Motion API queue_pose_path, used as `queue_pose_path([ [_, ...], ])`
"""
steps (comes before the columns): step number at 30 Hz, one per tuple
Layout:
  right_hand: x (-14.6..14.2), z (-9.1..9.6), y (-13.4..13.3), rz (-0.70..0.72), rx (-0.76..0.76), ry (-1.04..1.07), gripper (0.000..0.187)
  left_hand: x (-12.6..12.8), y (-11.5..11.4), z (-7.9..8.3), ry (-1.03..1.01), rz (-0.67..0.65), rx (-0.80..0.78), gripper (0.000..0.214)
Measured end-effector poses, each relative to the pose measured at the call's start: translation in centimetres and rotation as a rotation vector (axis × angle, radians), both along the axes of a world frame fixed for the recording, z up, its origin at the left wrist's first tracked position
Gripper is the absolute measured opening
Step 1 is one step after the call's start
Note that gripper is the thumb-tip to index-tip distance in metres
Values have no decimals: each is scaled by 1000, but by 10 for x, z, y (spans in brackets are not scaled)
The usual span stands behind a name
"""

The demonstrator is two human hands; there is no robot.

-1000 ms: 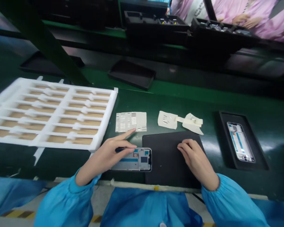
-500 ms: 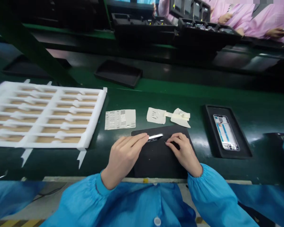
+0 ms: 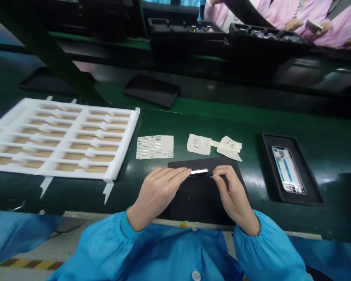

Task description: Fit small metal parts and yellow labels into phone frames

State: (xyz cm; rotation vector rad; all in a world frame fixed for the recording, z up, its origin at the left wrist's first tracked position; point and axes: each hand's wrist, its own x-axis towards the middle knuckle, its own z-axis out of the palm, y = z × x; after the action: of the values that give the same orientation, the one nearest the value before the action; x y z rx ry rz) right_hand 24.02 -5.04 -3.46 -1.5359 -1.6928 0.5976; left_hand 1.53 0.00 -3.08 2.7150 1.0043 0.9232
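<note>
A phone assembly line in a factory: a long green tabletop (image 3: 210, 121), a phone frame (image 3: 288, 169) in a black carrier (image 3: 298, 199), a slotted white foam tray (image 3: 128, 136), stacked black trays (image 3: 187, 29), workers in pink smocks (image 3: 276, 9) opposite

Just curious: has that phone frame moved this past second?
Yes. The phone frame moved right, from the black mat's left edge to its far middle, on edge.

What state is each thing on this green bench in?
Silver phone frame, stood on edge over the black rubber mat, gripped by left hand.
Right hand, fingers pinched at the frame's end.
White foam tray, lying flat.
Second phone frame, lying flat in black tray.
White backing papers, crumpled.
</note>
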Motion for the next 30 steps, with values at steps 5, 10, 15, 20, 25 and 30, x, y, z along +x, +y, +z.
queue_pose_path([
  [5,-22,8,10,68,283,-157,12,-7,-1,2,-22,-43,-29,26],
  [10,-34,2,22,231,356,-273,16,-15,-1,2,-68,-20,-59,16],
  [15,-41,3,26,306,360,-348,17,-17,-1,-1,-154,-1,-92,14],
  [20,-45,5,26,318,394,-431,20,-18,0,-2,-184,-9,-91,14],
  [25,-46,10,27,362,351,-455,19,-20,0,-7,-222,-21,-62,14],
  [30,-43,11,26,351,343,-425,25,-20,2,-9,-208,-24,37,17],
])
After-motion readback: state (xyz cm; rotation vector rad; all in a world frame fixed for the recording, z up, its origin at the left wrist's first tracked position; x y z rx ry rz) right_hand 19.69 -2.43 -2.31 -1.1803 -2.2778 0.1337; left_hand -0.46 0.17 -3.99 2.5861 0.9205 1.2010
